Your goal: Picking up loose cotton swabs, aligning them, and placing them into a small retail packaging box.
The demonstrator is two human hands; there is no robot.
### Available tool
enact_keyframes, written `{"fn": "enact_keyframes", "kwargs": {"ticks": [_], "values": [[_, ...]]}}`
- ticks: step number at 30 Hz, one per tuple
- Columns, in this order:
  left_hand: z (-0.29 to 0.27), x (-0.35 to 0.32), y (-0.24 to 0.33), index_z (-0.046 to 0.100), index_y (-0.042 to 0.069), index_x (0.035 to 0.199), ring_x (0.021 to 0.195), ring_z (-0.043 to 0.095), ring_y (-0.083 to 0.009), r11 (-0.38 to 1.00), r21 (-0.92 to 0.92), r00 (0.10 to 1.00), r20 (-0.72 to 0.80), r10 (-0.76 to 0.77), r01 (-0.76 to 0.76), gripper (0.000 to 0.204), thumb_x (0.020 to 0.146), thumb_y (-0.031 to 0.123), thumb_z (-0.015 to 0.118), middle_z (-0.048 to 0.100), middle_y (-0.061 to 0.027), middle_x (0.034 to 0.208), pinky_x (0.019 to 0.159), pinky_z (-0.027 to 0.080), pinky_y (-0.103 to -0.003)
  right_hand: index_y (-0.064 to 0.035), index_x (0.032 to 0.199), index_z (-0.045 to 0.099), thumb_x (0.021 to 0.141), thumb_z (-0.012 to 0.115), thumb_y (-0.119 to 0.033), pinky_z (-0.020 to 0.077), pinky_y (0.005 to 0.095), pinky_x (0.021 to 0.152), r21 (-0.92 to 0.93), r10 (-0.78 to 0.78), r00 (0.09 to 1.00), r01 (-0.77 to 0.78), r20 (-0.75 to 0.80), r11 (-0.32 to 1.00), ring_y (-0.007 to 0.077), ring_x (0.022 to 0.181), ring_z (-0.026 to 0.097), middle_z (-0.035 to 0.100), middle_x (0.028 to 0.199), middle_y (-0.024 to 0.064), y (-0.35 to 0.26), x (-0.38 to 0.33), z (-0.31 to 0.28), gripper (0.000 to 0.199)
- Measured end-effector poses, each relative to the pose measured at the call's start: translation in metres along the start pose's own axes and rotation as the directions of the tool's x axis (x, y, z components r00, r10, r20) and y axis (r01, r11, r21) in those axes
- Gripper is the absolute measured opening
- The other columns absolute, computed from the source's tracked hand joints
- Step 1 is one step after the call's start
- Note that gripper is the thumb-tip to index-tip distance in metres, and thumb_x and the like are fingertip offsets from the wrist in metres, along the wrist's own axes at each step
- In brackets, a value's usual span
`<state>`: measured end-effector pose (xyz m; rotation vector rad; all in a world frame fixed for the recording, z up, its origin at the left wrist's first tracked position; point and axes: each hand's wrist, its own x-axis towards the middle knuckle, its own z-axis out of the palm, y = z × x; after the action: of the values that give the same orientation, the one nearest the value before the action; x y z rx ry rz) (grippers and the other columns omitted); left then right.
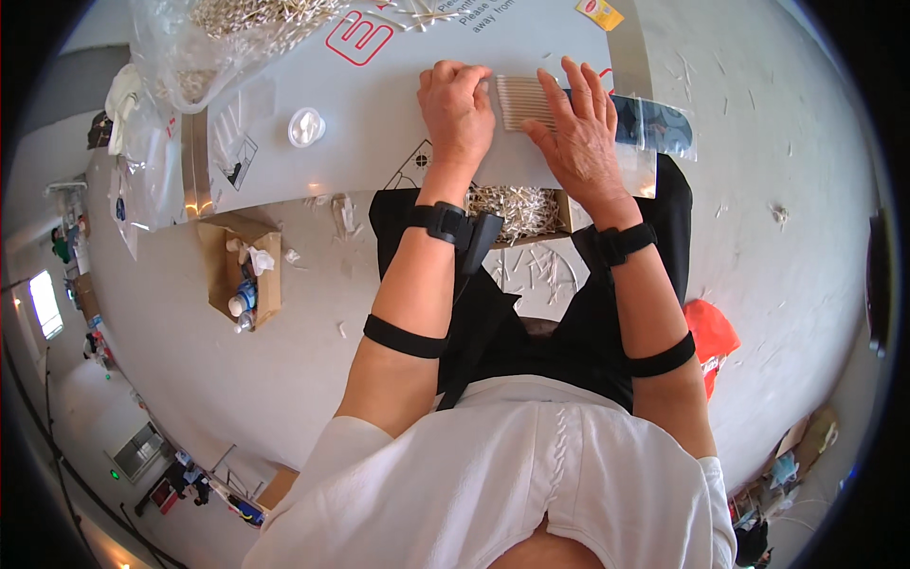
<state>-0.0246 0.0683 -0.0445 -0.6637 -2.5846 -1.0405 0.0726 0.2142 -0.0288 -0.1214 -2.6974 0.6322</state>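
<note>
A neat row of cotton swabs point(521, 101) lies side by side on the grey printed tabletop board point(370, 119). My right hand point(586, 133) is spread over the row's right end, fingers stretched out, thumb on the swabs. To the left of the row, my left hand point(458, 109) has its fingers curled and pressed together; whatever is between them is hidden. A dark blue and clear plastic sleeve point(659, 128) extends from beneath my right hand, past the board's right edge. Left of my hands stands a small round clear tub point(305, 127) with something white inside.
A clear bag point(180, 57) of loose cotton swabs sits at the far left, and a yellow packet point(599, 13) at the far right. Below the board's near edge is a box of swabs point(517, 213). A cardboard box point(270, 294) with bottles and a red bag point(711, 332) are on the floor.
</note>
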Motion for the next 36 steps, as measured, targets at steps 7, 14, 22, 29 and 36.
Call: {"fn": "enact_keyframes", "kwargs": {"ticks": [7,14,22,29,36], "values": [[-0.006,-0.02,0.017,0.07,0.012,0.112,0.122,0.044,-0.0322,0.974,0.223,0.998,0.056,0.027,-0.039,0.038,0.079,-0.004,0.059,0.053,-0.0075,0.129,0.103,0.033,-0.045,-0.0112,0.143,0.044,0.09,0.061,-0.048,0.0158,0.0584,0.114,-0.151,-0.036,0.998,0.043,0.048,0.988,0.034,0.144,0.024,0.034,0.152,0.0124,0.005,-0.001,0.014,0.067],[-0.005,-0.025,0.008,0.056,0.005,0.129,0.124,0.044,-0.0334,0.991,0.132,1.0,0.011,0.016,-0.017,0.051,0.079,-0.003,0.06,0.052,-0.0105,0.132,0.104,0.032,-0.048,-0.0108,0.144,0.042,0.088,0.064,-0.045,0.0174,0.0561,0.115,-0.104,-0.007,1.0,0.009,0.019,0.995,0.0348,0.143,0.025,0.035,0.152,0.0132,0.007,-0.001,0.011,0.069],[-0.024,-0.033,0.031,0.03,0.008,0.151,0.147,0.021,-0.0326,0.946,0.156,0.904,0.373,0.21,-0.284,0.081,0.089,0.049,0.061,0.026,-0.0119,0.158,0.117,0.018,-0.053,-0.0023,0.104,0.066,0.081,0.066,0.0,0.0528,0.0322,0.081,0.471,0.314,0.948,-0.251,-0.058,0.846,0.0254,0.093,0.065,0.063,0.11,0.0109,0.023,-0.03,-0.032,0.023],[-0.013,-0.041,0.032,0.027,0.009,0.153,0.148,0.021,-0.0276,0.927,0.216,0.871,0.456,0.183,-0.308,0.09,0.087,0.063,0.055,0.025,-0.01,0.159,0.118,0.015,-0.056,-0.0102,0.096,0.071,0.079,0.067,-0.004,0.0511,0.037,0.072,0.423,0.275,0.961,-0.241,-0.018,0.873,0.0275,0.083,0.063,0.062,0.092,0.0072,0.016,-0.029,-0.021,0.02],[-0.012,-0.041,0.033,0.028,0.008,0.152,0.147,0.023,-0.0279,0.929,0.221,0.876,0.451,0.173,-0.297,0.089,0.087,0.062,0.055,0.026,-0.0098,0.159,0.118,0.015,-0.055,-0.012,0.094,0.072,0.077,0.069,-0.01,0.0467,0.0392,0.081,0.265,0.206,0.978,-0.191,-0.03,0.945,0.0259,0.091,0.061,0.061,0.09,0.005,0.014,-0.025,-0.017,0.017]]}}
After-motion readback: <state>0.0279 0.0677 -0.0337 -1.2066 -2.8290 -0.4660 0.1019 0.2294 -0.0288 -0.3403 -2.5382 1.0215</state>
